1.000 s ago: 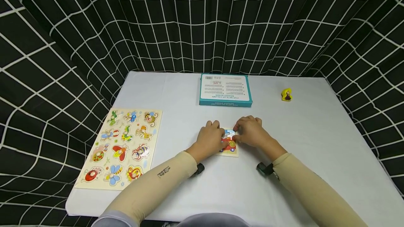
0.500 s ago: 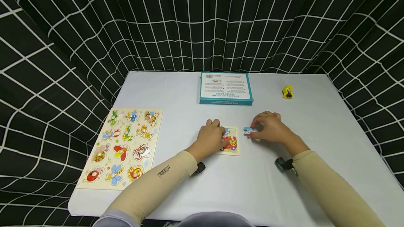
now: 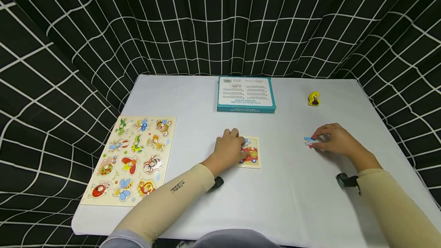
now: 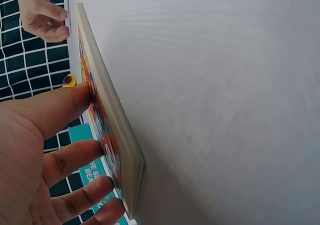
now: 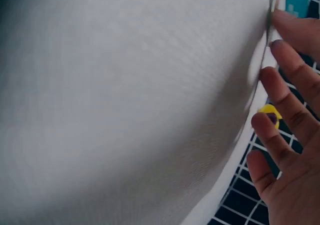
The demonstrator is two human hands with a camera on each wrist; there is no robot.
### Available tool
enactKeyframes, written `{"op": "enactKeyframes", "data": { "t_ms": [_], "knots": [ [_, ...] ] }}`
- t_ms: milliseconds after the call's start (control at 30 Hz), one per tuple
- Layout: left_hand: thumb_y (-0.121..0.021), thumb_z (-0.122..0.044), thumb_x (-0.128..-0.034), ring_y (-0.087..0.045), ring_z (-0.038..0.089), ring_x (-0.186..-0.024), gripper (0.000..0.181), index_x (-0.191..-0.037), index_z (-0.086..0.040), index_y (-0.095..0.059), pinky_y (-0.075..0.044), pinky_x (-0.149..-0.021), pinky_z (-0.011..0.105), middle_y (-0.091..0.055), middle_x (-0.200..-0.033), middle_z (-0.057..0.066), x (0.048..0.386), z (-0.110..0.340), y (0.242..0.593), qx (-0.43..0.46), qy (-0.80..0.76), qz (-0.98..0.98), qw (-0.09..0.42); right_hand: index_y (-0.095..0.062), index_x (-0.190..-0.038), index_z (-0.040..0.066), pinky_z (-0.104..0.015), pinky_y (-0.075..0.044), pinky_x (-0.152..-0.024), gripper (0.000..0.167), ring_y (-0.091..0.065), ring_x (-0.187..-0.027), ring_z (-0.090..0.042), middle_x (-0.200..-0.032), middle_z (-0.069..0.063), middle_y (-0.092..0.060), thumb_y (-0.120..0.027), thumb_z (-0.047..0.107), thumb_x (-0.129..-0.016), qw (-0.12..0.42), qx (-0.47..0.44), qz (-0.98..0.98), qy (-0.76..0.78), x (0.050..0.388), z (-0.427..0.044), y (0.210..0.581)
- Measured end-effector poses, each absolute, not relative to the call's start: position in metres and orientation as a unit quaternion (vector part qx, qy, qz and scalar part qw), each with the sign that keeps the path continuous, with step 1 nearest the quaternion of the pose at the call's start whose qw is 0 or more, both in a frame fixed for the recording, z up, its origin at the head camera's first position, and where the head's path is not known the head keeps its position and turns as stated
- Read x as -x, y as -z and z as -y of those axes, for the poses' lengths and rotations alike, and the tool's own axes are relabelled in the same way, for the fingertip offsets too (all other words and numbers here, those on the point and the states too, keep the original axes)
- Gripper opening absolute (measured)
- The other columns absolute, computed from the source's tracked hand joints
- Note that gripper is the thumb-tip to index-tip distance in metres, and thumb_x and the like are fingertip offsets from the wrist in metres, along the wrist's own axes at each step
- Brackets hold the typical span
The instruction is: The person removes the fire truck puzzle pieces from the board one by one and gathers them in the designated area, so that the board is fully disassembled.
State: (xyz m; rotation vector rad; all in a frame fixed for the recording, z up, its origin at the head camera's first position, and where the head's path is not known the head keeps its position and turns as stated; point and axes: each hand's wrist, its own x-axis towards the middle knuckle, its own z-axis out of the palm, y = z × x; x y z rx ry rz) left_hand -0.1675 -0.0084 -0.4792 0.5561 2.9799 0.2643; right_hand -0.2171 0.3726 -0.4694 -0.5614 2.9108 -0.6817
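Note:
A small square jigsaw puzzle [image 3: 254, 154] in a wooden tray, with a red vehicle picture, lies mid-table. My left hand [image 3: 228, 147] rests on its left part; in the left wrist view, its thumb and fairly straight fingers touch the picture face of the puzzle [image 4: 102, 125]. Much of the puzzle's left side is hidden under that hand. Out to the right, my right hand [image 3: 334, 139] pinches a small blue, white and red puzzle piece [image 3: 308, 141] between thumb and fingers, low over the white table. In the right wrist view the piece is edge-on and blurred.
A large wooden insect peg puzzle [image 3: 129, 160] lies at the left. Behind the small puzzle sits a teal and white box [image 3: 246, 94]. A small yellow figure [image 3: 314, 98] stands at the back right. Black curtains with a white grid [image 3: 213, 26] surround the table.
My right hand has lifted a piece from the puzzle's upper right and carried it rightward, away from the tray. The left hand has stayed on the puzzle.

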Motion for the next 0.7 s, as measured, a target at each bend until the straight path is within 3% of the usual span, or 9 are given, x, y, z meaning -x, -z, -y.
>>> {"op": "enactKeyframes", "data": {
  "t_ms": [233, 367, 533, 700],
  "knots": [
    [-0.067, -0.059, -0.0852, -0.044, 0.019, -0.094, 0.055, -0.121, -0.018, -0.069, -0.046, -0.068, 0.035, -0.053, -0.108, 0.002, 0.165, 0.006, 0.48, -0.182, -0.072, -0.98, 0.046, -0.075, -0.092, 0.015, -0.065, -0.028, -0.093, 0.023, -0.04, -0.116, -0.045, -0.109, -0.014, -0.063, -0.086, 0.024, -0.075, 0.068, 0.181, -0.957, 0.217, 0.219, -0.372, 0.471],
    [-0.068, -0.057, -0.0858, -0.045, 0.018, -0.095, 0.056, -0.125, -0.017, -0.067, -0.046, -0.07, 0.034, -0.055, -0.111, 0.002, 0.164, 0.009, 0.481, -0.182, -0.078, -0.979, 0.045, -0.073, -0.099, 0.01, -0.059, -0.034, -0.093, 0.028, -0.048, -0.111, -0.039, -0.106, -0.011, -0.065, -0.084, 0.026, -0.079, 0.078, 0.191, -0.957, 0.203, 0.222, -0.362, 0.465],
    [-0.074, -0.05, -0.0832, -0.045, 0.018, -0.091, 0.053, -0.123, -0.016, -0.068, -0.044, -0.069, 0.031, -0.054, -0.107, 0.003, 0.163, 0.018, 0.479, -0.158, -0.113, -0.98, 0.039, -0.071, -0.101, 0.006, -0.047, -0.045, -0.081, 0.025, -0.059, -0.089, -0.025, -0.098, -0.006, -0.067, -0.078, 0.023, -0.084, 0.079, 0.217, -0.949, 0.217, 0.223, -0.317, 0.456],
    [-0.075, -0.048, -0.0824, -0.045, 0.018, -0.084, 0.049, -0.119, -0.016, -0.07, -0.04, -0.064, 0.029, -0.048, -0.095, 0.004, 0.163, 0.03, 0.48, -0.126, -0.146, -0.98, 0.04, -0.074, -0.092, 0.013, -0.039, -0.048, -0.075, 0.012, -0.057, -0.083, -0.018, -0.089, 0.003, -0.066, -0.078, 0.02, -0.084, 0.111, 0.251, -0.941, 0.2, 0.223, -0.253, 0.455]
  ]
}}
